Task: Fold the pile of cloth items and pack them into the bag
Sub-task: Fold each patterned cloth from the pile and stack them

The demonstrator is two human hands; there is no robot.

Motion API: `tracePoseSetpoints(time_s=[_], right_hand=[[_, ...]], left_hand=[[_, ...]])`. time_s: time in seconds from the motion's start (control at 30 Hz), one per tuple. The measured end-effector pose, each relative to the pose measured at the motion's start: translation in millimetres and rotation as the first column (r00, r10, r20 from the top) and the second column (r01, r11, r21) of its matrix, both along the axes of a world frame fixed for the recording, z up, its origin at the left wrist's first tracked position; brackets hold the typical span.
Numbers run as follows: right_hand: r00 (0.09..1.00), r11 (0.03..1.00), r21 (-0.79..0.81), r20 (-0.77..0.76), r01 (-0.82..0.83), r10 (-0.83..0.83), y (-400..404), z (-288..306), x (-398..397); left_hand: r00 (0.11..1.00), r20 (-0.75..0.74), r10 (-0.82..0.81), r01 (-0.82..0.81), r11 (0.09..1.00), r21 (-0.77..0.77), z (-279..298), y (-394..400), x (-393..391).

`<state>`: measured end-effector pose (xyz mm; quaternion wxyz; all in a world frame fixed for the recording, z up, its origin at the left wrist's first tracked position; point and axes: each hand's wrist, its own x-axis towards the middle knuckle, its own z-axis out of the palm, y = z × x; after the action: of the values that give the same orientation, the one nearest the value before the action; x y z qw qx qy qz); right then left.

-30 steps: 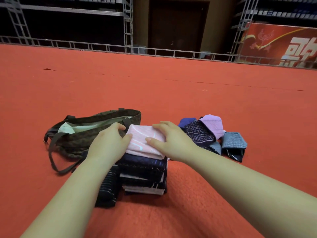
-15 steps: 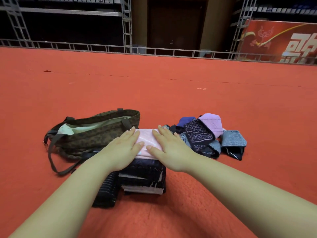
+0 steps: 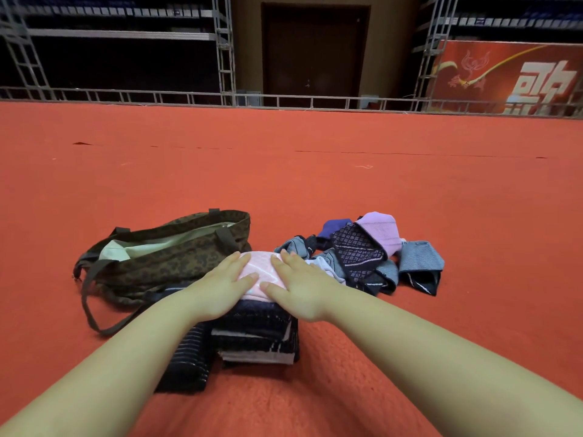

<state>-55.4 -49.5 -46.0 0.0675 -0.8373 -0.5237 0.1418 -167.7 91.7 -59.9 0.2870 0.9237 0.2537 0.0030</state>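
A folded pink cloth (image 3: 262, 269) tops a stack of folded dark cloths (image 3: 258, 335) on the red carpet in front of me. My left hand (image 3: 220, 287) and my right hand (image 3: 303, 287) lie flat side by side on the pink cloth, fingers straight, pressing it down. To the left of the stack lies a brown patterned tote bag (image 3: 164, 260), mouth open, pale green lining showing. An unfolded pile of cloths (image 3: 366, 253) in purple, navy, grey and black sits to the right of the stack.
A dark striped folded cloth (image 3: 186, 364) leans at the stack's left side. The bag's long strap (image 3: 94, 310) loops onto the red carpet (image 3: 315, 171). A metal truss rail (image 3: 284, 99) and a red banner (image 3: 511, 77) stand far behind.
My hands went from gripping the pink cloth's sides with curled fingers to lying flat on top of it. The pink cloth now sits flatter on the stack.
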Motion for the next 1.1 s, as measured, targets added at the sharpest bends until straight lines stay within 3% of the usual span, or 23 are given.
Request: tracePoseSetpoints(time_s=[0.27,0.5,0.67,0.83,0.97,1.1], right_hand=[[1.000,0.999,0.034,0.011,0.023,-0.024,-6.6,0.0,-3.0],[0.991,0.937,0.323,-0.029,0.133,-0.130,-43.5,-11.7,-0.3],[0.958,0.932,0.241,0.028,0.272,-0.287,-99.3,-33.1,37.3],[0.883,0.884,0.075,0.058,0.461,-0.465,-144.1,-69.1,70.0],[0.840,0.841,-0.010,0.071,0.540,-0.538,-165.2,-101.1,76.9],[0.813,0.817,-0.011,0.114,0.576,-0.571,-173.4,-126.2,77.1]], left_hand=[[0.993,-0.121,-0.003,0.018,0.992,0.126,6.0,-8.9,0.4],[0.957,-0.285,0.052,0.083,0.893,0.442,35.8,-18.4,3.2],[0.999,-0.026,0.027,-0.008,0.827,0.562,57.7,-54.7,27.1],[0.960,0.176,-0.216,0.122,0.893,0.432,37.9,-129.0,74.2],[0.970,0.099,-0.221,0.191,0.950,0.248,-18.9,-161.3,100.2],[0.974,-0.036,-0.223,0.225,0.945,0.239,-85.0,-171.8,110.3]])
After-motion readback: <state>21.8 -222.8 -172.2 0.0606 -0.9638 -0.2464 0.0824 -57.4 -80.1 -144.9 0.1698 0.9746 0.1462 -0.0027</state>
